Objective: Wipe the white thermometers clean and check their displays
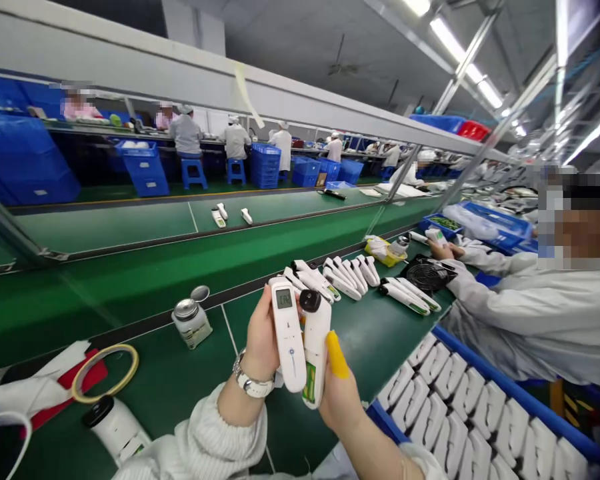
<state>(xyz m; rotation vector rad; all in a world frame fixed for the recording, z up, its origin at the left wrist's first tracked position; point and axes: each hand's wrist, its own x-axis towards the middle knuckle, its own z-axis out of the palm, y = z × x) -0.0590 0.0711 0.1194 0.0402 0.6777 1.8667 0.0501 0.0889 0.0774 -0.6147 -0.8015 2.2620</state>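
Observation:
My left hand (261,333), with a white watch at the wrist, is closed around a white infrared thermometer (290,347) whose small screen is lit and faces me. Right beside it, my right hand (341,387) grips a second white thermometer (316,340). That one has its black sensor end up and a green circuit board showing at the lower end. A yellow finger cot (337,355) covers one finger of my right hand. Behind my hands, a row of white thermometers (347,277) lies on the green bench (360,327).
A blue crate (510,373) full of white thermometers stands at the right. At left are a metal-topped bottle (192,323), a tape roll (133,373) and another thermometer (117,430). A co-worker (525,300) sits at right near a yellow tray (387,253). A conveyor (165,223) runs behind.

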